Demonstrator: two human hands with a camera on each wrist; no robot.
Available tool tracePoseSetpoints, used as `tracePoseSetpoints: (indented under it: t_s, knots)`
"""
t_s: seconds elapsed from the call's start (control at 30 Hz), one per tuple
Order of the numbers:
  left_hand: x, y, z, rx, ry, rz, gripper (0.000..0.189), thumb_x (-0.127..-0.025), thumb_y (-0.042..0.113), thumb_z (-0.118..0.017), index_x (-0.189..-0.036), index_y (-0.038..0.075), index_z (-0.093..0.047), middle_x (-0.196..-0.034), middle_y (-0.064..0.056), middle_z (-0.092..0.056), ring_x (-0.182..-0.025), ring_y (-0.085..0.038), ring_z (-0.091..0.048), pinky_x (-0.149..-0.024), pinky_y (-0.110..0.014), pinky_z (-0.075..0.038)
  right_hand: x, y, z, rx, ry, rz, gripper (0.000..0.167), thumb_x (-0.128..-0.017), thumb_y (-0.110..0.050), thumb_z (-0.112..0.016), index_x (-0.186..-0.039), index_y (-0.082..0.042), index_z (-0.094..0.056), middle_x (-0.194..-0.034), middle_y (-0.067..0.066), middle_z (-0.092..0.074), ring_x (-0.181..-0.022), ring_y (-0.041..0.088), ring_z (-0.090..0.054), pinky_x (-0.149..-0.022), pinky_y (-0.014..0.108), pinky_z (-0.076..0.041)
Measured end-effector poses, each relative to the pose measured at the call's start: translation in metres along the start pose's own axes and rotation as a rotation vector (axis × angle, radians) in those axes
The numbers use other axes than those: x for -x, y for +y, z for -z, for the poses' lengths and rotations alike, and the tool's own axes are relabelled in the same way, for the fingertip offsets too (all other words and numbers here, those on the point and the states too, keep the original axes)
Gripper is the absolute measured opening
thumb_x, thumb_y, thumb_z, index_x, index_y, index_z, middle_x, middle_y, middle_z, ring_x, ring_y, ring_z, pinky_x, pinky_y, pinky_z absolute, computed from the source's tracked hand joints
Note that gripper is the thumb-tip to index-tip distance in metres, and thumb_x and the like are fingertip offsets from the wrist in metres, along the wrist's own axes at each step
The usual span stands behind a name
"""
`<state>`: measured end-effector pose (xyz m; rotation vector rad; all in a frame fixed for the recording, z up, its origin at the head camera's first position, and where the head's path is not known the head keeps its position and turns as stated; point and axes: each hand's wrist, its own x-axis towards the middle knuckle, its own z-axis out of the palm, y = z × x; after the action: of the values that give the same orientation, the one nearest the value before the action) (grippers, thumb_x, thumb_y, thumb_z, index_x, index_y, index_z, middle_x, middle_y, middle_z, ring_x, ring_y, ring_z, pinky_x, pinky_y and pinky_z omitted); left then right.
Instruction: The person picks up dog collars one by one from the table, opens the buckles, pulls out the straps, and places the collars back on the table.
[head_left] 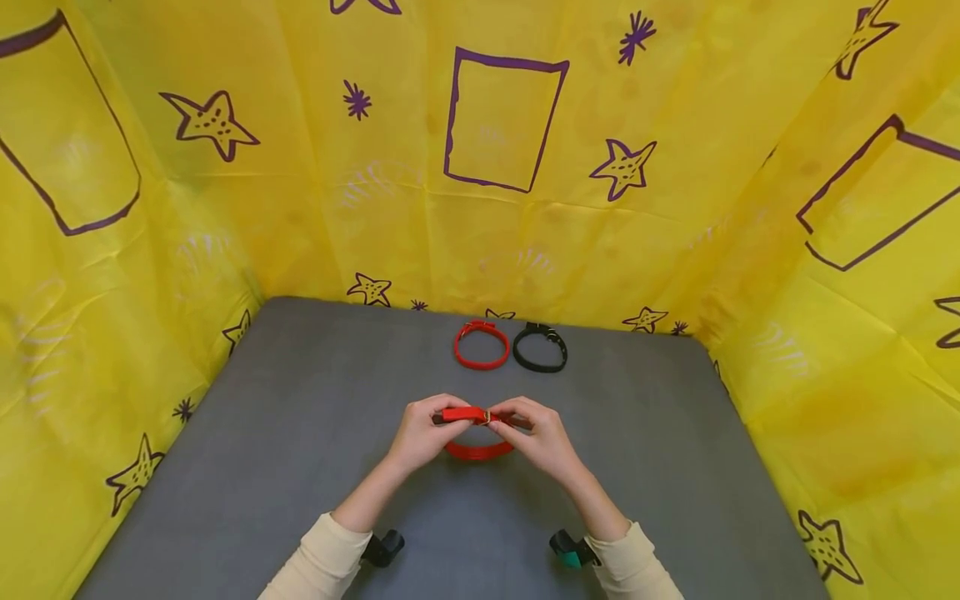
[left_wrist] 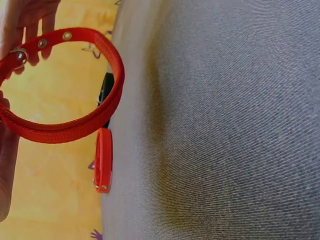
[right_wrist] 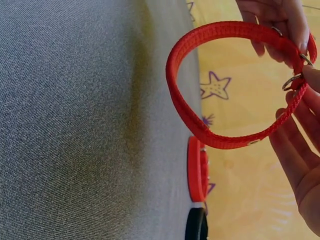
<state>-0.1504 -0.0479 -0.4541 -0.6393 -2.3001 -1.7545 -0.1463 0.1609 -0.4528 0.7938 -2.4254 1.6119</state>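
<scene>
Between both hands a red buckled collar [head_left: 480,452] is held up, its loop hanging toward the person. The left hand [head_left: 424,433] pinches the strap end left of the buckle [head_left: 487,417]. Thumb and fingers of the right hand [head_left: 542,435] pinch the collar right beside the buckle. Metal eyelets and a ring show on the red collar [left_wrist: 85,127] in the left wrist view. Seen from the right wrist, the loop of the collar [right_wrist: 182,95] is closed and clear of the grey surface.
Farther back on the grey table [head_left: 315,400] lie a second red collar [head_left: 482,365] and a black collar [head_left: 540,367], side by side with their buckles away from the person. Yellow cloth walls [head_left: 405,225] with purple drawings rise around the table's back and sides.
</scene>
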Motion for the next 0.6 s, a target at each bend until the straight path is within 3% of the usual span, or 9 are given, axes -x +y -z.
tracePoseSetpoints:
  t_s: [0.37,0.6]
  knots:
    - [-0.001,-0.0022,0.0044,0.053,-0.032,0.075,0.007,-0.083,-0.004,-0.074,-0.09,-0.003,-0.073,-0.083,-0.01,-0.072,-0.068,-0.012,-0.065,-0.062,-0.025,-0.054,-0.0022,-0.0035,0.0029,0.032,-0.018,0.013,0.016,-0.085,0.001,-0.073,-0.101,0.001,-0.071,-0.096,0.014,-0.069,-0.087,0.027,-0.068,-0.079,0.042,-0.057]
    - [-0.001,-0.0025,0.006,0.079,-0.033,0.115,0.008,-0.084,-0.002,-0.074,-0.091,-0.003,-0.073,-0.086,-0.011,-0.072,-0.07,-0.013,-0.068,-0.068,-0.025,-0.056,-0.0022,-0.0059,0.0054,0.055,-0.027,0.004,0.016,-0.085,0.001,-0.073,-0.101,0.001,-0.072,-0.095,0.012,-0.07,-0.085,0.025,-0.068,-0.078,0.029,-0.057]
